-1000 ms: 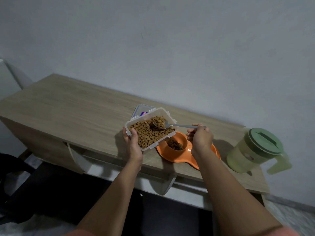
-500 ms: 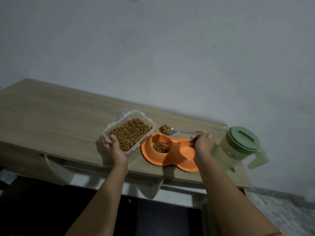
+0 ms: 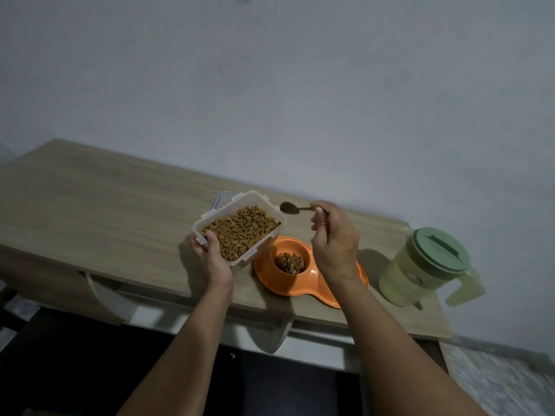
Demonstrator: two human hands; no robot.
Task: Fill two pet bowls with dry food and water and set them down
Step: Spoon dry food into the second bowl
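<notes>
Spoon (image 3: 289, 207) now emptied, right hand (image 3: 333, 238) raised.

Room was pretty dim, everything came out grey and a bit grainy. My right hand (image 3: 335, 241) threw a soft shadow on the table (image 3: 90, 211) toward the jug (image 3: 420, 268). Wide lens bent the table edge, and the floor corners were smeared.

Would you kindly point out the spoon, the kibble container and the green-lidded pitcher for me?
spoon (image 3: 289, 208), head view, on its dark bowl, left of the right hand.
kibble container (image 3: 240, 231), head view, on the kibble heaped inside the clear tub.
pitcher (image 3: 437, 250), head view, on its green lid.
</notes>
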